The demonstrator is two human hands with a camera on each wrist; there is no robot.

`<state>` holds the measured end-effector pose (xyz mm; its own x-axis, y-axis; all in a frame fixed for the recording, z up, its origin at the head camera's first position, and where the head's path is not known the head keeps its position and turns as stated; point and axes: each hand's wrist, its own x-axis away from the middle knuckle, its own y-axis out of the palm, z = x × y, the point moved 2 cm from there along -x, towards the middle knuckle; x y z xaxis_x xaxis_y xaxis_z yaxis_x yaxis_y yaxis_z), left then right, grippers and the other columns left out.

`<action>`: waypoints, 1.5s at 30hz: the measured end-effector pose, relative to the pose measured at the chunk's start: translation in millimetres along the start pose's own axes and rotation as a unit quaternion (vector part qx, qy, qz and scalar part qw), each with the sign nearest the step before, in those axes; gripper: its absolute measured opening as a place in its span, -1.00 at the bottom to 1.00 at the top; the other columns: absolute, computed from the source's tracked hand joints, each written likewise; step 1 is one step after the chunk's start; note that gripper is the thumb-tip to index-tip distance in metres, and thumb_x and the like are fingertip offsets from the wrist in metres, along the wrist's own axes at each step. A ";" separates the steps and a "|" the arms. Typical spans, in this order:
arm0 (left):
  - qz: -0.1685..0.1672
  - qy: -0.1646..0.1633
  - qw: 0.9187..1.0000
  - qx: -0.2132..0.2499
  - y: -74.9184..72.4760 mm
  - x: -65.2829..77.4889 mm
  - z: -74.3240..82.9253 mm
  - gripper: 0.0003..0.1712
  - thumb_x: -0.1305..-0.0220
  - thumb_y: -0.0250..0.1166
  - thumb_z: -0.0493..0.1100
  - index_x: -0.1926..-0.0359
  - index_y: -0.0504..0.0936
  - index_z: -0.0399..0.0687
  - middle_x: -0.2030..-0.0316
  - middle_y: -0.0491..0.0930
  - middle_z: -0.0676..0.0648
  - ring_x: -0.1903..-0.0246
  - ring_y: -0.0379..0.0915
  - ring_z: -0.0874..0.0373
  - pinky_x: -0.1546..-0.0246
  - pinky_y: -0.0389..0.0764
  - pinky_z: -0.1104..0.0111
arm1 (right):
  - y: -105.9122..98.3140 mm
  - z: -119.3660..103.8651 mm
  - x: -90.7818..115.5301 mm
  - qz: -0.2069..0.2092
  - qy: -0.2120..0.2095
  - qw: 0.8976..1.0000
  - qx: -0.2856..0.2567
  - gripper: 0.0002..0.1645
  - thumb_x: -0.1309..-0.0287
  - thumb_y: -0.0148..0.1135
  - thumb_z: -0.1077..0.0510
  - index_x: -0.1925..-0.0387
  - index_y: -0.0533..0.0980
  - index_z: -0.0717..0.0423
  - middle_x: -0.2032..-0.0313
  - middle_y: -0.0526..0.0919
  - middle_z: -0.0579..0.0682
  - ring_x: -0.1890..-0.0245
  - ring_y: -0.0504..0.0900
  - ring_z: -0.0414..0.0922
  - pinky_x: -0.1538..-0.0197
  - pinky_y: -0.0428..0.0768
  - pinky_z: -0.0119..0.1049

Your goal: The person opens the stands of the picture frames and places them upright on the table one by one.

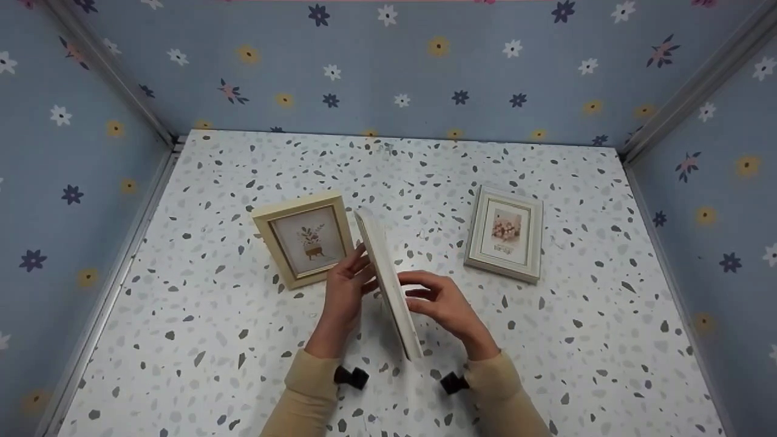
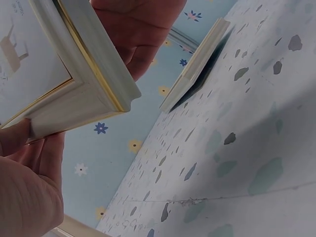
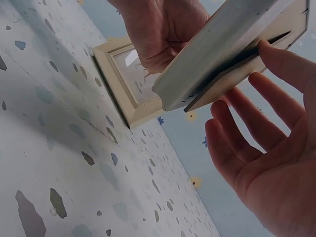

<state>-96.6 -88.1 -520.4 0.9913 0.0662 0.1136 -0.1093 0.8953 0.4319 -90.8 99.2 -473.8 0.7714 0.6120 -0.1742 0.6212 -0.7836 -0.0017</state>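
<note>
A whitish picture frame (image 1: 389,285) is held up between both hands, edge-on in the head view. My left hand (image 1: 345,288) grips its edge; in the left wrist view the thumb lies on the front and the fingers (image 2: 51,155) curl beneath. Part of its picture and a gold line show there. On the other side, my right hand (image 1: 446,306) pinches the thin stand (image 3: 222,85) on the frame's back, thumb on one face and fingertips under the other. A dark gap shows between stand and backing.
A cream frame (image 1: 303,208) with a potted-plant picture stands tilted just left of the held frame. To the right, a silvery-white frame (image 1: 534,243) with a pink flower picture rests face up. Flower-patterned walls (image 1: 364,36) enclose the speckled tabletop (image 1: 576,328).
</note>
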 end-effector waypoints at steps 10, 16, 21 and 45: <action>0.004 -0.013 1.000 -0.016 -3.1 0.2 1.0 -0.36 -0.17 0.32 -0.20 -0.28 0.37 -0.10 -0.01 0.57 -0.21 0.15 0.59 0.08 0.26 0.61 0.26 | -5.5 -0.8 0.9 0.015 -0.004 1.000 0.000 -0.58 -0.11 0.16 0.46 -0.05 0.43 0.48 -0.04 0.50 0.31 -0.08 0.45 0.18 -0.07 0.31 0.31; 0.020 -0.028 0.999 -0.015 -6.7 -0.2 1.0 -0.40 -0.18 0.30 -0.26 -0.27 0.40 -0.07 0.02 0.59 -0.19 0.22 0.60 0.12 0.30 0.61 0.28 | -12.1 -4.2 0.7 0.048 -0.013 0.999 0.021 -0.62 -0.07 0.19 0.49 0.02 0.45 0.55 0.01 0.47 0.40 -0.02 0.47 0.18 -0.07 0.32 0.29; 0.017 -0.030 0.999 -0.015 -8.7 0.3 1.5 -0.42 -0.21 0.25 -0.30 -0.27 0.40 -0.10 0.04 0.60 -0.19 0.26 0.61 0.13 0.33 0.61 0.30 | -17.6 -4.0 1.8 0.071 -0.006 0.997 0.021 -0.63 -0.06 0.20 0.49 0.04 0.47 0.54 0.01 0.46 0.41 0.00 0.48 0.10 -0.07 0.42 0.09; 0.016 -0.065 0.998 -0.004 -7.3 -1.7 -3.1 -0.36 -0.23 0.22 -0.35 -0.32 0.26 -0.25 -0.02 0.55 -0.24 0.24 0.62 0.12 0.27 0.60 0.25 | -36.0 15.7 7.0 0.122 -0.020 0.992 -0.025 -0.63 -0.09 0.17 0.49 0.01 0.45 0.52 -0.05 0.47 0.33 -0.13 0.41 0.08 -0.12 0.39 0.06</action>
<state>-97.3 -93.4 -526.6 0.9695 0.0373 0.2424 -0.1394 0.8970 0.4195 -109.9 130.0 -490.4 0.8940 0.3999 -0.2022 0.4240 -0.9009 0.0929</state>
